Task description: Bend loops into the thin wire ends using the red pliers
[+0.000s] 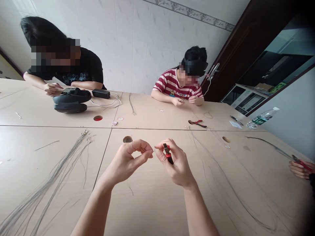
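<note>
My left hand (126,162) is raised over the middle of the table, thumb and forefinger pinched on a thin wire (155,149). Facing it, my right hand (179,167) has small red-handled pliers (168,154) tucked in its curled fingers. Its thumb and fingertip come together close to the same wire end. Whether they touch the wire is too small to tell. A loose tail of thin strand (131,188) shows below my left hand. To the left lies a bundle of grey wires (62,164) with small metallic bits at its far end.
More thin wires (221,172) spread over the table's right side. Another pair of pliers (197,123) lies beyond my hands. Two people sit opposite; a third person's hand (299,168) holds pliers at right. A dark headset (71,100) and a water bottle (263,118) stand farther back.
</note>
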The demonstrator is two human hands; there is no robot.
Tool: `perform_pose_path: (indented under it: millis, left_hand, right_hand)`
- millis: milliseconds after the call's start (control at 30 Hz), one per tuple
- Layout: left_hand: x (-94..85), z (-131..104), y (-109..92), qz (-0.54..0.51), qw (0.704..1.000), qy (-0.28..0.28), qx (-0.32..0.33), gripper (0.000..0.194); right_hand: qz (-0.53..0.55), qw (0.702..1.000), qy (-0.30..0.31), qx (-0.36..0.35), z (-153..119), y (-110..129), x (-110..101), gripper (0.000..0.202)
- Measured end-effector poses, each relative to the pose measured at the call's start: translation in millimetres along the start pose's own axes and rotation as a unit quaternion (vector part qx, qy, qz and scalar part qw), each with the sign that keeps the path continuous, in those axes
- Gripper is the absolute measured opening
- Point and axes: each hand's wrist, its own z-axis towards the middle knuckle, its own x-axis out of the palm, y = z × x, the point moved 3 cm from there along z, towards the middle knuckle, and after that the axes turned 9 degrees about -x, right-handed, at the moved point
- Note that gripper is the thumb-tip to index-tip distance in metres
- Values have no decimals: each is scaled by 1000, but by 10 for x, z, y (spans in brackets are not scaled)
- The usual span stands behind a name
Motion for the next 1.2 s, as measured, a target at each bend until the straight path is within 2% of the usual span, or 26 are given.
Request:
perform_pose_path:
  millis: [167, 333, 600, 800, 900, 1033, 1200]
  left_hand:
    - [0, -9, -11, -2, 1000, 3, -2, 12]
    - [-6, 1, -29, -16, 1000, 7, 9, 14]
    - [83, 25, 10, -122, 992, 21, 0, 16]
    - [212, 58, 50, -179, 982, -52, -5, 18]
    - [241, 62, 34, -154, 983, -103, 3, 16]
    - [257, 64, 12, -59, 985, -164, 8, 11]
    - [244, 71, -4, 37, 984, -174, 19, 10]
  right_hand:
    - [-18, 1000, 7, -10, -8, -9, -9, 27]
    - [-24, 999, 23, -24, 0, 6, 7, 11]
    - [-2, 1000, 10, 16, 1, -2, 45, 8]
    - [58, 996, -32, 62, 5, -41, 95, 15]
    - [91, 991, -61, 83, 6, -54, 119, 14]
    - [81, 987, -76, 118, 5, -63, 132, 18]
    - [24, 990, -70, 117, 10, -32, 103, 20]
